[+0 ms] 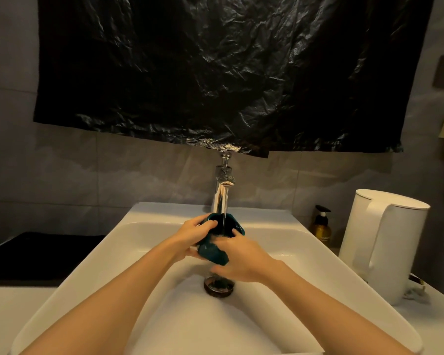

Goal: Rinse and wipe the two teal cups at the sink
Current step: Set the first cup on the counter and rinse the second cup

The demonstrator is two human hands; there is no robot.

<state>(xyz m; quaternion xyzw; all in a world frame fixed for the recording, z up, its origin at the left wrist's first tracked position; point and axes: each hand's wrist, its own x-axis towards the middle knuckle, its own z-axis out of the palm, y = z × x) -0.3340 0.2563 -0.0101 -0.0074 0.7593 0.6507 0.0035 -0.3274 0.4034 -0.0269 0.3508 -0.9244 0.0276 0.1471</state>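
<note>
Sheeting of black plastic point(215, 73) hangs over the wall behind a white sink point(87, 265), and a white kettle point(385, 242) stands on the counter to the right. At the back of the basin a chrome tap point(221, 198) is running, its thin stream point(224, 217) falling straight into the open mouth of a teal cup point(228, 224) held just under the spout. Both hands are together on that cup. The left hand point(192, 234) curls its fingers over the near rim, and the right hand point(239, 260) clasps the teal body from the right and below. More teal shows low between the palms, but it cannot be told whether that is the same cup's base or the second cup. A brown soap bottle point(321, 228) sits by the kettle, and the dark drain point(219, 284) lies under the right wrist. Judging by this, the work is in its rinsing stage. No cloth is plainly in view, so the wiping seems not yet begun, and no finished cup stands on the counter where it can be seen.
</note>
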